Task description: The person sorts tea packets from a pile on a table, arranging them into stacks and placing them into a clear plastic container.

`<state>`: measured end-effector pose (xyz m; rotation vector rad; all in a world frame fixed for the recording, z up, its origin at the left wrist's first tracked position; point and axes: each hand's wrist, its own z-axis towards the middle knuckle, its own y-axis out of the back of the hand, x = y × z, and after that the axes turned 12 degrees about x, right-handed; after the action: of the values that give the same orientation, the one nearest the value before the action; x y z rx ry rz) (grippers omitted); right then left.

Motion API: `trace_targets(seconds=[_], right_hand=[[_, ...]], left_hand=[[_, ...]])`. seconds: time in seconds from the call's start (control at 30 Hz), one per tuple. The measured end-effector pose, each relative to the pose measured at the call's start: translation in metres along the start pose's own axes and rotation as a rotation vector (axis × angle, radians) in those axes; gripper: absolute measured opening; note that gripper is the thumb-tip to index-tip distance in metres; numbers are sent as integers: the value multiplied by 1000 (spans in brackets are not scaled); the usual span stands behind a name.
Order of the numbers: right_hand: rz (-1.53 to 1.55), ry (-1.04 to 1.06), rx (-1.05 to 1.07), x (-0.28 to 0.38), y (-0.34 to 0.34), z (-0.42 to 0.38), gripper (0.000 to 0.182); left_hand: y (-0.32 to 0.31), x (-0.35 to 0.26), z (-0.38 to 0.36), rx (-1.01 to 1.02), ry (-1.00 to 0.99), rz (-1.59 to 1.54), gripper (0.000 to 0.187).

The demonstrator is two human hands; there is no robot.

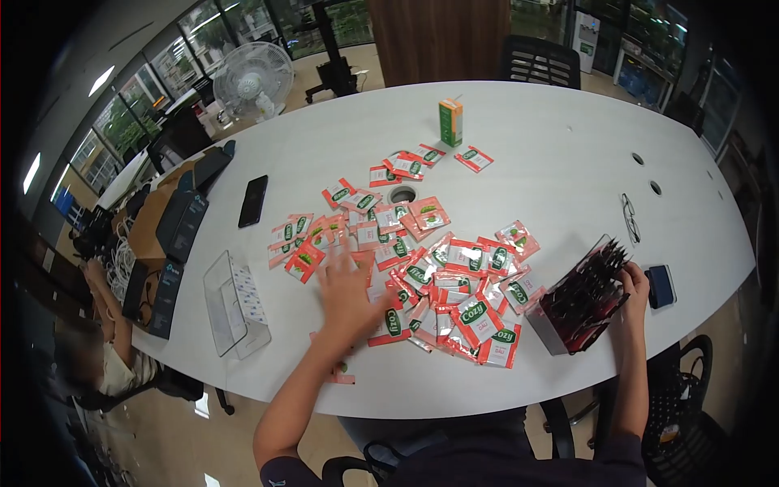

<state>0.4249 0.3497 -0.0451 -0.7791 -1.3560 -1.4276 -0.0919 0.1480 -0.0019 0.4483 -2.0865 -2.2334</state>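
Observation:
My left hand (345, 290) is over the left part of a spread of red and white Cozy sachets (476, 318), its fingers apart and a little blurred. The sachets lie loose and overlapping across the middle of the table. My right hand (635, 286) grips the right side of a box (553, 334) tightly filled with dark, glossy packets (586, 296). This box stands tilted at the right end of the sachets.
A clear plastic tray (213, 312) sits left, near a black phone (253, 201). Behind the sachets stands a drink carton (450, 123). Glasses (630, 219) and a dark blue case (662, 286) lie right. Cardboard boxes (180, 227) line the left edge, where another person (122, 341) sits.

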Motion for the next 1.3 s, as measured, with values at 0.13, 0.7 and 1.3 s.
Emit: trace_targets(seconds=[0.13, 0.7, 1.3], right_hand=[[32, 42, -53, -24, 12, 17, 22], [130, 76, -125, -34, 12, 23, 25], [165, -40, -159, -21, 4, 16, 21]], left_hand=[[4, 66, 32, -142, 390, 5, 91], [10, 104, 58, -111, -235, -543, 56], [-16, 23, 164, 395, -387, -1079, 41]])
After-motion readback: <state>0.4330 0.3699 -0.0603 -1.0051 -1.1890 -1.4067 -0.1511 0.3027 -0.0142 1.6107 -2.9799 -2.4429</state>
